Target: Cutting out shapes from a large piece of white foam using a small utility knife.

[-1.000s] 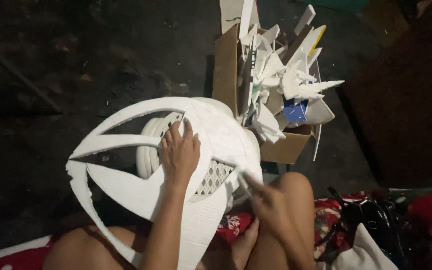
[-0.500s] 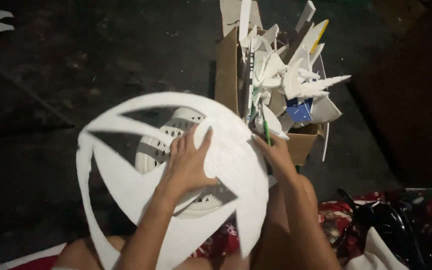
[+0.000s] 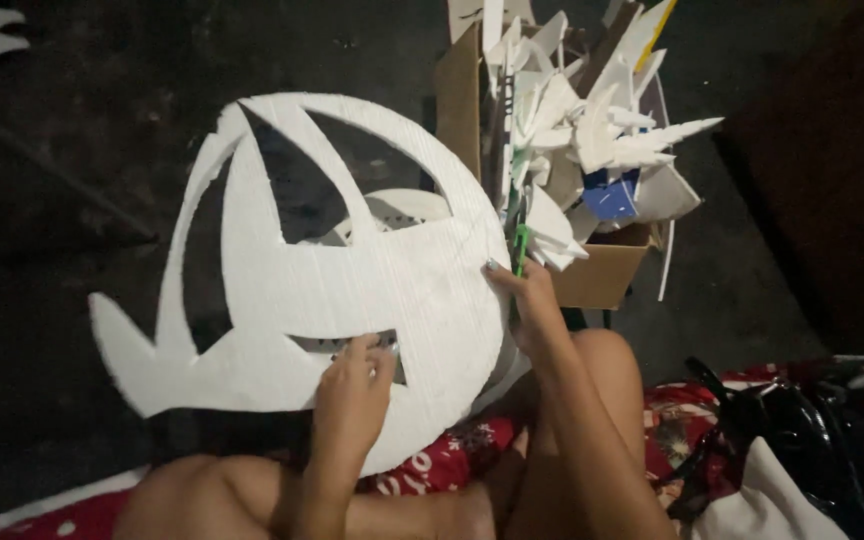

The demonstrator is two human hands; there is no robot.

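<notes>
Foam cutout (image 3: 352, 280) swung flatter, wider since half-second back; left hand (image 3: 352, 385) fingers pinch lower slot edge, right hand (image 3: 527, 295) clenches green cutter (image 3: 520, 245) at rim; support foam near cut, keep blade shallow

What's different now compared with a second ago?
The white foam cutout has been turned and lifted flatter toward the camera. The left hand slid from its middle down to the lower edge. The right hand, with a green tool, moved up to the right rim. The cardboard box of foam scraps stayed put.

Flat white foam cutout (image 3: 352, 290), held level
</notes>
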